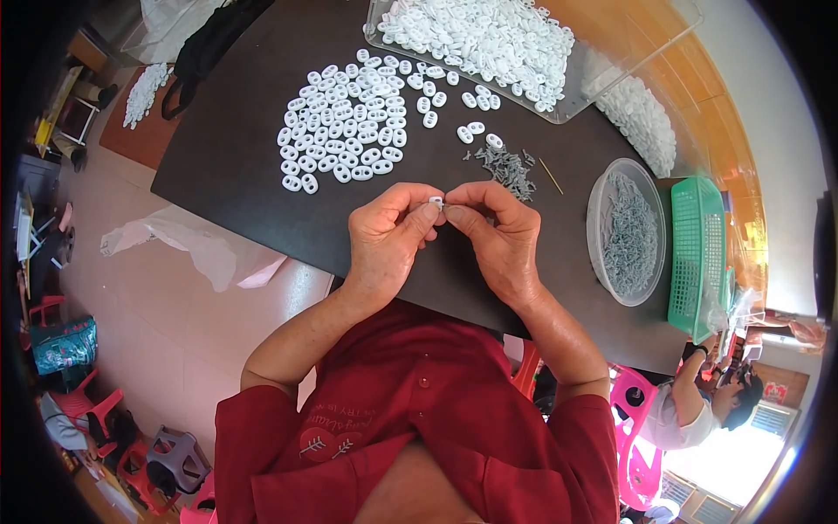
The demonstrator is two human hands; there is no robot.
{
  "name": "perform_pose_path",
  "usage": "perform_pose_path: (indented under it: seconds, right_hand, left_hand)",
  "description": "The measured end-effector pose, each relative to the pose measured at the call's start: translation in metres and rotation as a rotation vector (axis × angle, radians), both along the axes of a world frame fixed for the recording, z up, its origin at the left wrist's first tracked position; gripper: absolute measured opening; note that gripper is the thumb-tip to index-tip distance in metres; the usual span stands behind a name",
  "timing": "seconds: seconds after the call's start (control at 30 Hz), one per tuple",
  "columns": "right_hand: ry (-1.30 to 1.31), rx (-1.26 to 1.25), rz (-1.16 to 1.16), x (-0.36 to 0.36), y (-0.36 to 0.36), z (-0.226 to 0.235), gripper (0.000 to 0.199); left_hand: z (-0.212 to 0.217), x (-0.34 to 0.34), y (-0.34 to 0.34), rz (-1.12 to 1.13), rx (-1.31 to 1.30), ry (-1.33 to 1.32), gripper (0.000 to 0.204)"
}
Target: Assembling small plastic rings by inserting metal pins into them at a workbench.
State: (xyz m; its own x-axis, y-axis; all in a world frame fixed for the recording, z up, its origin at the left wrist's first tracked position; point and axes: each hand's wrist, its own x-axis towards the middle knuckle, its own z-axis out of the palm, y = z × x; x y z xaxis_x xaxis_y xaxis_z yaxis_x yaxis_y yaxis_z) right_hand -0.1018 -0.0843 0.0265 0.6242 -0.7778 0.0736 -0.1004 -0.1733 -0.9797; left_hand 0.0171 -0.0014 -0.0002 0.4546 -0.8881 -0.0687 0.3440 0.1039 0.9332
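Observation:
My left hand pinches a small white oval plastic piece between thumb and fingertips, over the table's near edge. My right hand meets it there, its thumb and forefinger closed at the piece's right side. Whatever those right fingertips hold is too small and covered to make out. Beyond my left hand lies a broad cluster of white two-holed oval pieces, spread flat. A heap of small grey plastic parts lies just past my right hand.
The dark table also bears a clear bin of white pieces, a round tub of grey parts, a green basket and a thin stick. A person is at the right, beside a pink chair.

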Motion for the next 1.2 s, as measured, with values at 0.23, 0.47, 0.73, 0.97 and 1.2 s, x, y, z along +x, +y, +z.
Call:
perform_pose_path:
  seconds: [0.23,0.47,0.73,0.97,1.2]
  right_hand:
    - [0.129,-0.223,0.015,-0.003,-0.002,-0.009,0.005]
    - [0.118,-0.381,0.005,0.003,0.001,-0.016,0.004]
    - [0.114,-0.472,0.0,0.009,0.002,-0.013,0.003]
    - [0.214,-0.654,-0.063,0.004,-0.035,0.012,0.01]
    - [0.363,-0.973,-0.119,0.049,-0.077,-0.002,0.009]
  left_hand:
    - [-0.002,-0.007,-0.001,0.074,-0.026,-0.086,0.009]
    - [-0.009,-0.013,-0.003,0.183,-0.095,-0.389,0.008]
    - [-0.011,-0.009,0.001,0.161,-0.047,-0.318,0.011]
    - [-0.008,0.001,-0.001,0.045,-0.061,0.111,0.016]
    - [-0.004,0.003,0.0,0.041,-0.034,0.063,0.017]
